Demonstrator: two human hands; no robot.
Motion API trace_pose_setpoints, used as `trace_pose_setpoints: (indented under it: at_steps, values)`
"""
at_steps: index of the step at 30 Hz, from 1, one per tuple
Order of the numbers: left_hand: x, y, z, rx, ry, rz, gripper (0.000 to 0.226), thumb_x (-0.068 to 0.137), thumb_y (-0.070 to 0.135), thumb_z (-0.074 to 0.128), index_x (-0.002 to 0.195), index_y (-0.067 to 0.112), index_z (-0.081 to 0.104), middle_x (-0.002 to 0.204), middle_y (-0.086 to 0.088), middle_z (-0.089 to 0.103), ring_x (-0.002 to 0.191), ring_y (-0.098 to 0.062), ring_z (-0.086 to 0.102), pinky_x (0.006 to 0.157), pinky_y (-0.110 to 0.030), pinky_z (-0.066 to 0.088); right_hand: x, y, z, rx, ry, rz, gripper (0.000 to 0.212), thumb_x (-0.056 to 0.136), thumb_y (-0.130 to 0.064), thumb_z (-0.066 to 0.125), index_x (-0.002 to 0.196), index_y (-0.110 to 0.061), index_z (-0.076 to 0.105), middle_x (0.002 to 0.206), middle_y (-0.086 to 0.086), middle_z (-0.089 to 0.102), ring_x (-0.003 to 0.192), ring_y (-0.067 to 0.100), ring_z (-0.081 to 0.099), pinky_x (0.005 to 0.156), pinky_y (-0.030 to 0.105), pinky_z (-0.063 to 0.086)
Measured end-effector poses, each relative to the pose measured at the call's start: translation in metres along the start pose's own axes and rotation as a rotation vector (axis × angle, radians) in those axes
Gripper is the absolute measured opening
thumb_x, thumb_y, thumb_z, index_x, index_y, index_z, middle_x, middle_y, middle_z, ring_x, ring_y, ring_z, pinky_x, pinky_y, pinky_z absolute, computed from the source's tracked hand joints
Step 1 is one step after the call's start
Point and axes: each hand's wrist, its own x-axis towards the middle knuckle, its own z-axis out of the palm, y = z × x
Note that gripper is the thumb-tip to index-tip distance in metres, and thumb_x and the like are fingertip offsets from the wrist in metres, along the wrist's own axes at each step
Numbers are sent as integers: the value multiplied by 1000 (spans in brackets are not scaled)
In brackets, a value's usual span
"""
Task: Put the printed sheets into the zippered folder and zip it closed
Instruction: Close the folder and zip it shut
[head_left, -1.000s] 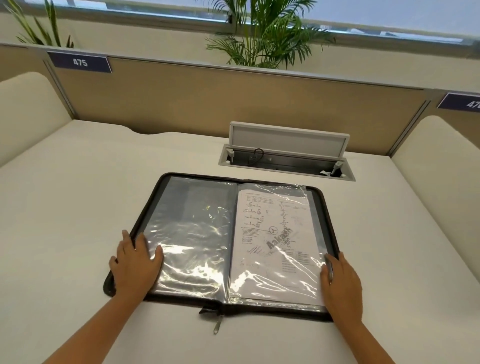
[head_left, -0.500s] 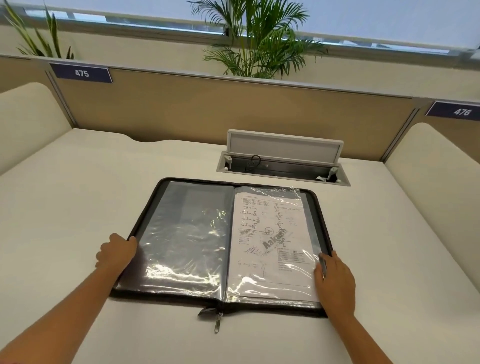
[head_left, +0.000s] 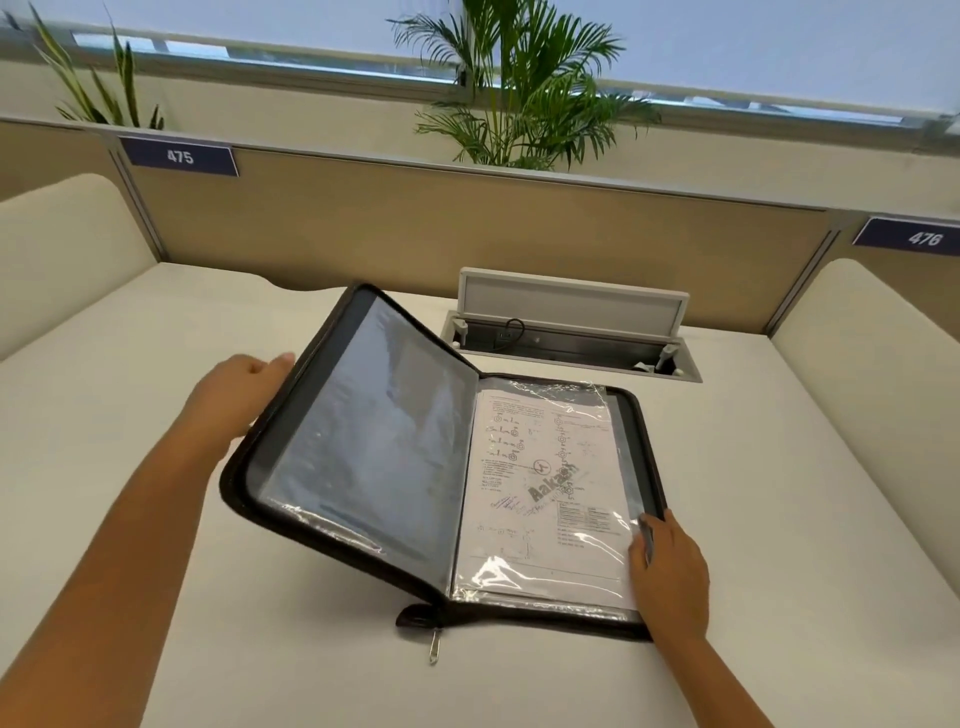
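A cream worktop (head_left: 779, 519) with an open cable hatch (head_left: 569, 332) — flap raised. Behind it a tan divider panel (head_left: 415, 228) bears plates 475 (head_left: 179, 156) and 476 (head_left: 917, 237). Palm plants (head_left: 524, 88) stand before a bright window (head_left: 727, 41).

Left hand (head_left: 236, 395) under half-raised folder (head_left: 363, 441) cover

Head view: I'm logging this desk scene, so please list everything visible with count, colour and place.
Zippered folder: one, black, desk centre, left cover lifted.
Printed sheet: one visible, white, in right-side sleeve.
Zipper pull: one, silver, near edge.
Cable box: one, grey, lid up, behind folder.
Number plates: two, navy, on partition.
Palm plants: two, green, behind partition.
Desk: one, cream.
Left hand: gripping lifted cover.
Right hand: flat on right side.
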Motion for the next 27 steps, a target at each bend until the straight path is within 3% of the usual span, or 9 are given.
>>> trace_pose_setpoints:
  at_steps: [3, 6, 11, 14, 17, 22, 27]
  values:
    - [-19, 26, -2, -143, 37, 44, 41, 90, 44, 48, 114, 11, 46, 108, -8, 51, 92, -28, 56, 69, -37, 49, -1, -1, -1, 15, -1, 10, 30, 89, -20, 53, 116, -11, 59, 134, 15, 52, 115, 33, 53, 99, 46, 42]
    - [-39, 51, 4, -266, -5, 153, 29, 92, 38, 46, 110, 14, 45, 108, -4, 50, 78, -17, 56, 57, -30, 46, -1, -2, -2, 31, -16, 25, 30, 89, -20, 53, 117, -12, 59, 136, 15, 51, 116, 32, 52, 101, 45, 42]
    - [-69, 77, 24, -398, -124, 290, 20, 95, 32, 42, 104, 15, 48, 96, 1, 57, 78, -10, 57, 58, -26, 45, -2, -1, -7, 89, -41, 34, 31, 90, -19, 52, 120, -13, 58, 138, 12, 49, 120, 30, 49, 104, 43, 39]
    - [-84, 82, 38, -350, -194, 377, 11, 94, 33, 43, 94, 24, 49, 100, 0, 59, 88, -11, 60, 64, -26, 49, -2, -2, -11, 178, -29, 59, 30, 89, -17, 53, 118, -13, 59, 137, 9, 51, 119, 27, 51, 102, 39, 39]
    - [-95, 87, 50, -359, -286, 436, 7, 93, 35, 42, 90, 32, 47, 108, -2, 60, 94, -13, 62, 77, -36, 54, -1, -2, -18, 382, 5, 182, 26, 92, -16, 47, 115, -14, 60, 125, 7, 61, 110, 24, 56, 90, 31, 43]
    - [-107, 88, 65, -326, -458, 461, 23, 93, 34, 38, 109, 20, 47, 107, 2, 63, 92, -12, 65, 79, -33, 51, 2, -1, -31, 695, 86, 379, 29, 97, -16, 40, 116, -12, 61, 120, 5, 62, 108, 14, 53, 94, 27, 37]
    - [-106, 71, 78, -24, -523, 489, 27, 90, 42, 43, 112, 26, 46, 112, 7, 57, 96, -11, 61, 83, -29, 50, -2, 5, -38, 841, 48, 359, 30, 97, -18, 39, 114, -10, 62, 116, 7, 64, 110, 20, 57, 94, 29, 40]
